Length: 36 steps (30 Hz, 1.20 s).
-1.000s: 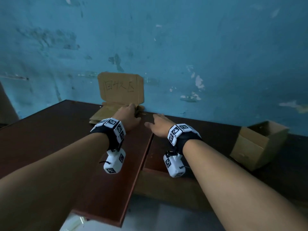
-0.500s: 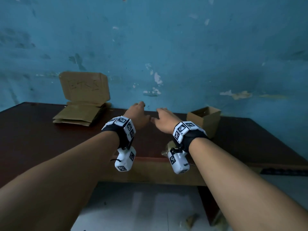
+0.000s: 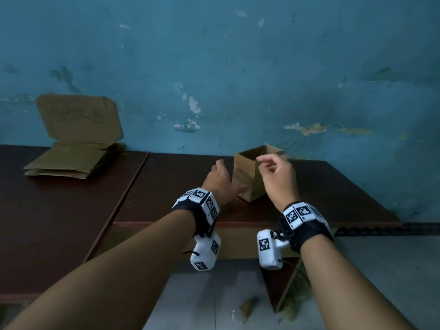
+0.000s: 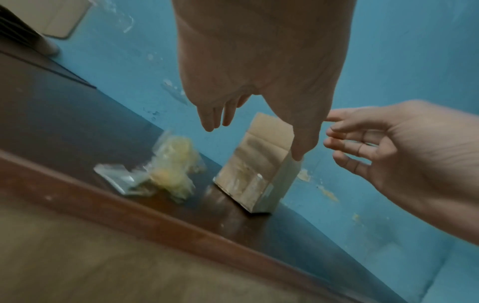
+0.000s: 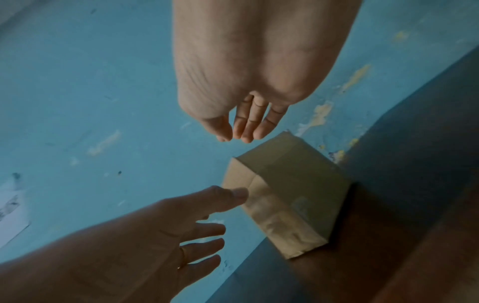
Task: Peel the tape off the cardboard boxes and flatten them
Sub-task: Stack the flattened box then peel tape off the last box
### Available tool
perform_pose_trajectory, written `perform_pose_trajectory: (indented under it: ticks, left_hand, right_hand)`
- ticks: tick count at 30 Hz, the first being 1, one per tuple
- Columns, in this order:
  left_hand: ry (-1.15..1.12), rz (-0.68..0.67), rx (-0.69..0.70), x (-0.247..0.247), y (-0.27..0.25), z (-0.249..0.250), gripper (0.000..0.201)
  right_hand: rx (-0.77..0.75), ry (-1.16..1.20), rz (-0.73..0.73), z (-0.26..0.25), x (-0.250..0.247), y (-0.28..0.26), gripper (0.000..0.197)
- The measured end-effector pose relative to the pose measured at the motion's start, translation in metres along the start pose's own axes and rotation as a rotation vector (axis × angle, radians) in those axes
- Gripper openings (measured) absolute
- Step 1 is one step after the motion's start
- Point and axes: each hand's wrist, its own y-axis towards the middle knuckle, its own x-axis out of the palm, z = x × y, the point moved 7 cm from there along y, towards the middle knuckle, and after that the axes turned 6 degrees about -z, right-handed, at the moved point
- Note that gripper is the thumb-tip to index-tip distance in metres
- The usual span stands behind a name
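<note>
A small brown cardboard box [image 3: 247,177] stands upright with its top open on the dark table, close to the blue wall. Shiny clear tape [image 4: 243,184] covers its lower face. My left hand [image 3: 223,177] is at the box's left side with fingers spread. Its thumb [image 5: 233,194] is at the box's near edge; I cannot tell whether it touches. My right hand [image 3: 271,167] hovers just in front of the box's top right, fingers relaxed and holding nothing. In the right wrist view those fingers [image 5: 246,127] hang above the box [image 5: 285,196].
A crumpled wad of peeled tape [image 4: 171,166] lies on the table left of the box. Flattened cardboard [image 3: 64,163] is stacked at the far left, one flap [image 3: 78,117] leaning on the wall. The table's front edge [image 3: 238,225] is near my wrists.
My view has swung right. Both hands left the flattened cardboard, travelled right along the table and now reach the small box. The right hand has risen.
</note>
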Motion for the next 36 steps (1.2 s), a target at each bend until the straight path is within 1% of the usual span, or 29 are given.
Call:
perform_pose_trajectory:
  ticks: [3, 6, 8, 12, 17, 22, 26, 29, 32, 33, 36]
  left_hand:
    - [-0.049, -0.008, -0.019, 0.022, 0.007, 0.005, 0.120]
    - [-0.078, 0.008, -0.026, 0.039, 0.018, 0.007, 0.131]
    - [-0.095, 0.008, -0.027, 0.049, 0.025, 0.008, 0.130]
    - [-0.085, 0.021, -0.028, 0.058, 0.032, 0.009, 0.114]
    - [-0.087, 0.066, -0.042, 0.058, 0.043, 0.003, 0.102]
    - [-0.111, 0.087, -0.014, 0.047, 0.041, 0.005, 0.103]
    - [-0.224, 0.140, 0.004, 0.024, 0.033, 0.007, 0.100]
    - [-0.349, 0.174, 0.053, -0.002, 0.023, 0.003, 0.097]
    - [-0.515, 0.217, 0.101, -0.029, 0.006, -0.009, 0.083]
    - [-0.568, 0.233, 0.112, -0.037, -0.001, -0.013, 0.074]
    - [-0.704, 0.318, 0.183, -0.061, -0.026, -0.030, 0.036]
  right_hand:
    - [0.073, 0.033, 0.076, 0.033, -0.012, -0.009, 0.025]
    - [0.185, 0.077, 0.047, 0.061, -0.008, -0.016, 0.034]
    - [0.235, 0.101, -0.007, 0.077, 0.001, -0.018, 0.043]
    - [0.288, 0.148, -0.078, 0.088, 0.017, -0.020, 0.054]
    - [0.301, 0.147, -0.135, 0.090, 0.029, -0.016, 0.061]
    - [0.287, 0.158, -0.197, 0.081, 0.036, -0.013, 0.068]
    - [0.216, 0.165, -0.210, 0.058, 0.040, -0.012, 0.075]
    - [0.167, 0.195, -0.212, 0.035, 0.043, -0.012, 0.075]
    - [0.132, 0.242, -0.203, 0.008, 0.048, -0.015, 0.067]
    - [0.123, 0.266, -0.202, 0.000, 0.052, -0.017, 0.065]
    - [0.089, 0.343, -0.215, -0.024, 0.069, -0.024, 0.060]
